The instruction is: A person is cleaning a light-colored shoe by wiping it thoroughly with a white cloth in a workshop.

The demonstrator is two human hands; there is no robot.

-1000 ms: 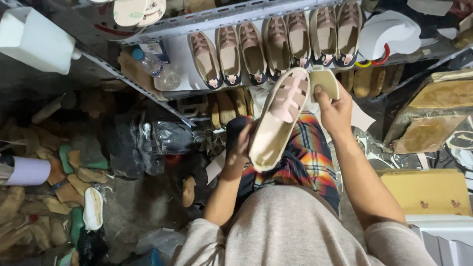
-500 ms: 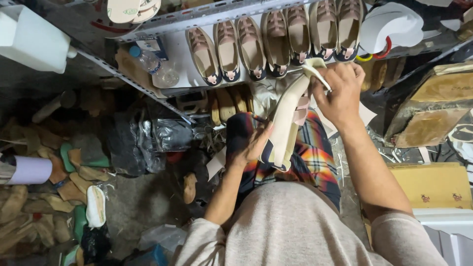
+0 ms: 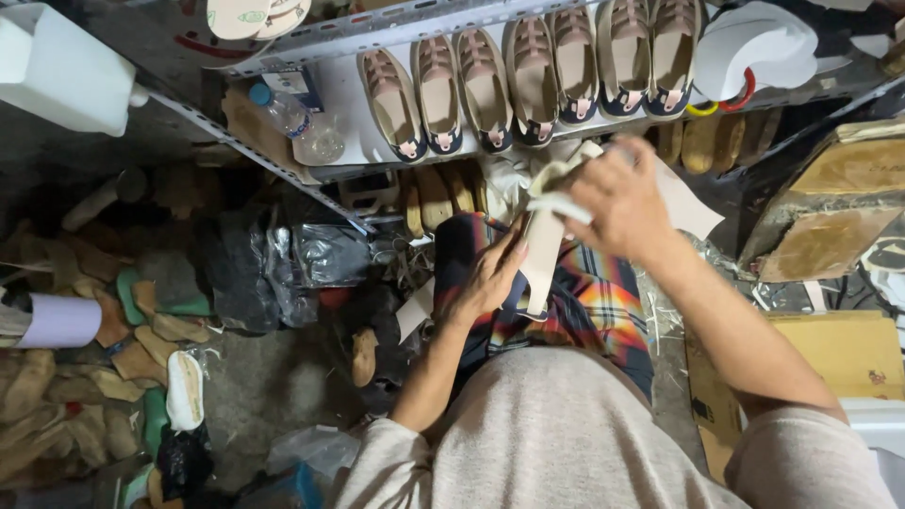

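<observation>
- Head view: a pale cream sandal (image 3: 545, 254) is held up on edge over the person's lap, above the plaid shorts (image 3: 584, 302). It is long and narrow from this angle, with a smooth light sole edge; its upper end with the straps is partly hidden under the right hand, so the strap detail cannot be told.
- Head view: the right hand (image 3: 617, 203) grips the top end of the sandal, its fingers curled tight around the strap part, with a strip of cream material showing between them.
- Head view: the left hand (image 3: 488, 278) rests against the lower left side of the sandal, its fingers loosely spread and lying along the sole edge, the thumb side pressed to it.
- Head view: the sandal runs from the right hand down towards the lap, its lower end just beside the left palm.
- Head view: beyond the hands, a metal shelf (image 3: 377, 28) carries a row of finished sandals (image 3: 528, 71) set side by side, toes pointing towards the person.
- Head view: to the left, loose soles (image 3: 141, 311) lie scattered on the floor, near a white sole (image 3: 185, 388) and dark plastic bags (image 3: 255, 273).
- Head view: a flat cardboard box (image 3: 820, 349) lies to the right, by the right forearm.
</observation>
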